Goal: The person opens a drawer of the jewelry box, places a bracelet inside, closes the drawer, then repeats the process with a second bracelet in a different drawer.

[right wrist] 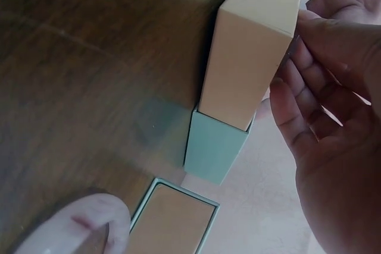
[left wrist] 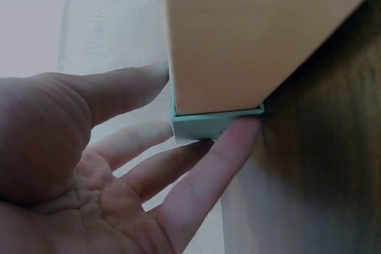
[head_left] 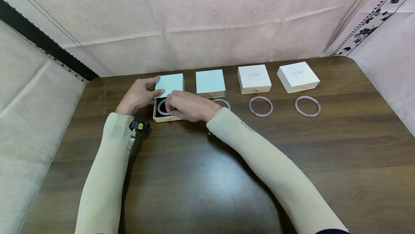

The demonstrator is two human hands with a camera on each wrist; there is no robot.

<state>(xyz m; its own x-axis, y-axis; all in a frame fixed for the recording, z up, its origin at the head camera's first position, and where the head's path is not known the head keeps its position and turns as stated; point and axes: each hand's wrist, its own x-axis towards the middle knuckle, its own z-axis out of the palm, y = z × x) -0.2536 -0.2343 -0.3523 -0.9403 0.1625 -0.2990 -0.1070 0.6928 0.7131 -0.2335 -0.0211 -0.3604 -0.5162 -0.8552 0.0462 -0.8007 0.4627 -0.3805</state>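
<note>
A turquoise slide-out box (head_left: 170, 82) stands at the far left of the row with its cream drawer (head_left: 166, 119) pulled out toward me. My left hand (head_left: 138, 93) grips the turquoise sleeve from its left end. Inside the drawer, on a black lining, lies a pale lilac bangle (head_left: 159, 108). My right hand (head_left: 189, 106) reaches over the drawer with curled fingers and holds the bangle's right side; its fingertips are partly hidden. In the right wrist view the drawer (right wrist: 244, 66) sticks out of its sleeve (right wrist: 215, 147), the right thumb near the drawer's edge.
A second turquoise box (head_left: 210, 81) stands closed to the right, then a white box (head_left: 254, 76) and another white box (head_left: 298, 73). In front of these lie a partly covered bangle (head_left: 227, 103), a third bangle (head_left: 270, 108) and one more bangle (head_left: 318, 108) on the brown table (head_left: 194, 176).
</note>
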